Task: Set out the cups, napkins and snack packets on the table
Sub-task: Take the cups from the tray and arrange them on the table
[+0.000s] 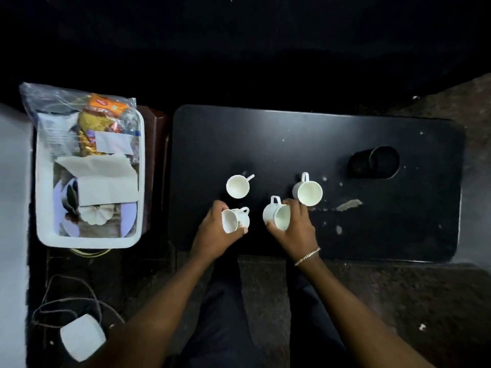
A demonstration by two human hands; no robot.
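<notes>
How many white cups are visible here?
4. The left cup and right cup stand on the table. The left hand holds a third cup, tilted; the right hand a fourth cup. The tub may hide more.

Both bare forearms being extended from bottom of frame up toward centre, converging slightly. Left hand (216, 231) being held just left of centre, fingers being curled round small white cup (231, 221), which is being kept tilted. Right hand (296, 228) being held just right of centre, thumb and fingers being wrapped round larger white cup (276, 216). Chain bracelet (307, 256) being worn on right wrist.
</notes>
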